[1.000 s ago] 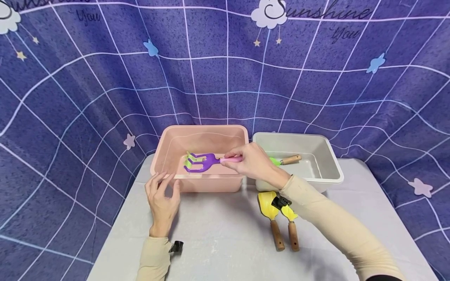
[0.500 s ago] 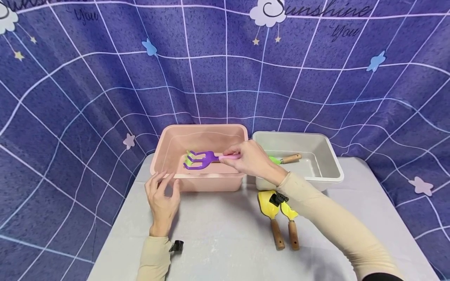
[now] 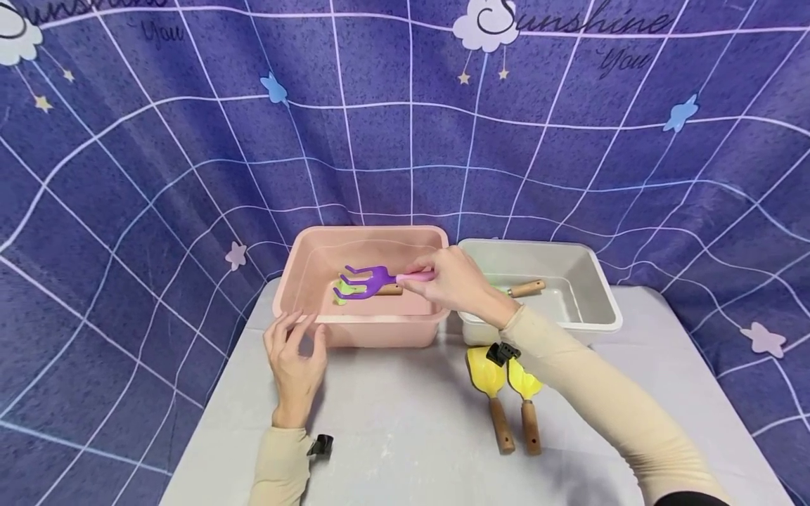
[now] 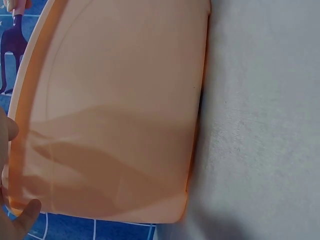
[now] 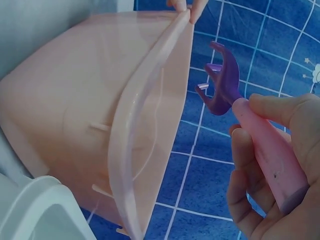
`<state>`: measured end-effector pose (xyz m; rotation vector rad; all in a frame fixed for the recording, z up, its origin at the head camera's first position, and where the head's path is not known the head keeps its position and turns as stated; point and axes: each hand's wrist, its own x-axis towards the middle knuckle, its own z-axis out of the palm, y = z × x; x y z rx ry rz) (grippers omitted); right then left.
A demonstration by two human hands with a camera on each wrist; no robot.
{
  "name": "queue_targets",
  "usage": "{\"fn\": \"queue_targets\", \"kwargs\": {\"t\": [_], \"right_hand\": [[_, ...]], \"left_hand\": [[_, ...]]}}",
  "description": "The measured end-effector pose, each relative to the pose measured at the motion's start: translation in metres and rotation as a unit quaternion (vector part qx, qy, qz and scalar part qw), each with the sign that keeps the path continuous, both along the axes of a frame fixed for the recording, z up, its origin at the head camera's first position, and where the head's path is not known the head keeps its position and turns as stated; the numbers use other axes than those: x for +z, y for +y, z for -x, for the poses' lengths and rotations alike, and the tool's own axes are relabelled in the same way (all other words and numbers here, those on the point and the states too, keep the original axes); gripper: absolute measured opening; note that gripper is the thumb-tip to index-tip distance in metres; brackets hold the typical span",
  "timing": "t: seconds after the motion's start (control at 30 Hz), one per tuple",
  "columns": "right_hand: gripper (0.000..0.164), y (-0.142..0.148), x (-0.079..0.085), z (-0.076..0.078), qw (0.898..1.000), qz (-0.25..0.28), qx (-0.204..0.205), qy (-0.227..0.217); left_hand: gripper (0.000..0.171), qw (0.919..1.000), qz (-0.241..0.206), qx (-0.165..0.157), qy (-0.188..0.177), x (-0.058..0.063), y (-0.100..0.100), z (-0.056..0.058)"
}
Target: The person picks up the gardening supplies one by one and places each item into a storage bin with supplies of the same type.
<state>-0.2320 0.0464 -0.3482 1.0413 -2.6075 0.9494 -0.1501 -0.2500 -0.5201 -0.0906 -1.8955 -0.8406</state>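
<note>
My right hand (image 3: 465, 281) grips the pink handle of a purple three-pronged hand rake (image 3: 370, 281), held above the pink bin (image 3: 363, 332). The right wrist view shows the thumb and fingers round the handle (image 5: 272, 155), with the rake head (image 5: 227, 82) beyond the bin's rim in that view. My left hand (image 3: 296, 365) holds the bin's front rim near its left corner; in the left wrist view the thumb (image 4: 29, 215) lies outside the wall. Inside the bin lies a green tool (image 3: 344, 288) with a wooden handle, partly hidden by the rake.
A grey-white bin (image 3: 538, 325) stands right of the pink one. In it is a tool with a wooden handle (image 3: 526, 288), its green head mostly hidden by my hand. In front lie a yellow scoop (image 3: 486, 372) and a smaller yellow tool (image 3: 524, 383), both wooden-handled. A patterned curtain (image 3: 392, 126) hangs behind.
The rake in my right hand has risen slightly, uncovering the wooden handle of the green tool in the pink bin. My left hand stays on the rim.
</note>
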Motion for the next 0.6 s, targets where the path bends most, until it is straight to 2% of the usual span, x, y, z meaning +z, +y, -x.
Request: {"fn": "queue_targets", "kwargs": {"t": [0.3,0.6], "right_hand": [[0.02,-0.002,0.0072,0.0057,0.999,0.009,0.029,-0.01],[0.02,-0.0057,0.0102,0.0089,0.999,0.0,0.024,-0.021]], "left_hand": [[0.023,1.0,0.0,0.001,0.006,-0.0002,0.0011,0.0008],[0.024,1.0,0.001,-0.001,0.001,-0.0011,-0.0005,0.0001]]}}
